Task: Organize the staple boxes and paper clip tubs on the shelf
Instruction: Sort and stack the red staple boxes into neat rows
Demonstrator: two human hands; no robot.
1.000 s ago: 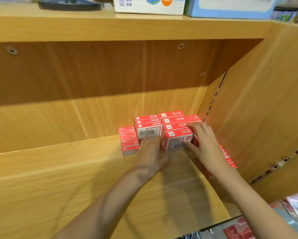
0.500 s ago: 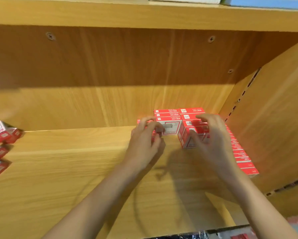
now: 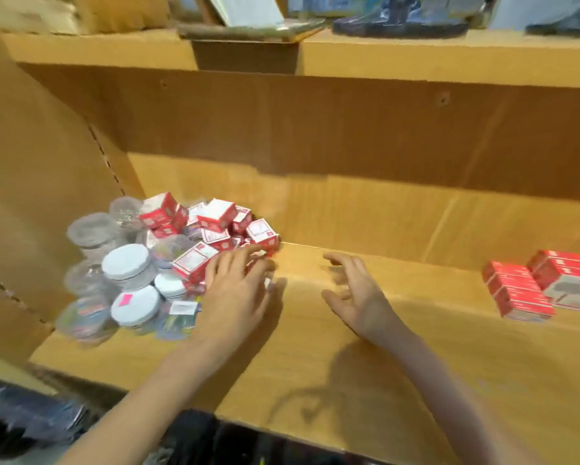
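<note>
Back to the jumbled pile

We have turned from the stacked staple boxes (image 3: pixel 516 290) at the shelf's (image 3: pixel 349 364) right — our left hand (image 3: pixel 238 290) now rests slack-fingered on the loose boxes (image 3: pixel 214 226) beside the paper clip tubs (image 3: pixel 127 266); right hand (image 3: pixel 355 293) hovers empty, so more sorting remains.

Print on the red staple boxes (image 3: pixel 211 226) is too blurred to read.

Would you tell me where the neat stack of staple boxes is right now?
In the head view, the neat stack of staple boxes sits at the shelf's far right, beyond the right hand.
</note>
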